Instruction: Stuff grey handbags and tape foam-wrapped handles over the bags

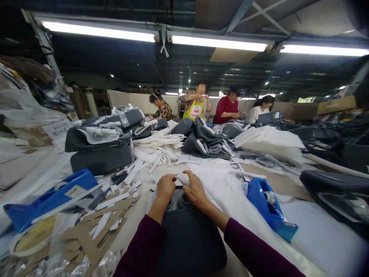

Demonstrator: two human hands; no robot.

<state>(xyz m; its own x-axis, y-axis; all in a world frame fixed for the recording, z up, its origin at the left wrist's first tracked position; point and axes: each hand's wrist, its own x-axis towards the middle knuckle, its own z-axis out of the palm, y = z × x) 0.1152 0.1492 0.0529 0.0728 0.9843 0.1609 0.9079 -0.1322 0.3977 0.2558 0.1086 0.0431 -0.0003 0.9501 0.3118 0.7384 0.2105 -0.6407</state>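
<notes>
A dark grey bag (190, 238) lies in front of me, its flat rounded panel towards me. At its far edge is a soft white strip (182, 179), perhaps wrapping around a handle; that part is mostly hidden by my hands. My left hand (166, 187) is closed at the strip's left end, fingers curled with the thumb against them. On the other side, my right hand (196, 189) holds the strip between its bent forefinger and thumb. Beneath both hands, greyish loops of material (184, 200) show on the bag.
Blue tape dispensers stand on the left (72, 188) and right (268, 207). Cardboard and white strips (98, 219) litter the left side. Stacked grey bags (100, 156), white strips (157, 142) and white foam sheets (271, 140) lie ahead. Several people work beyond.
</notes>
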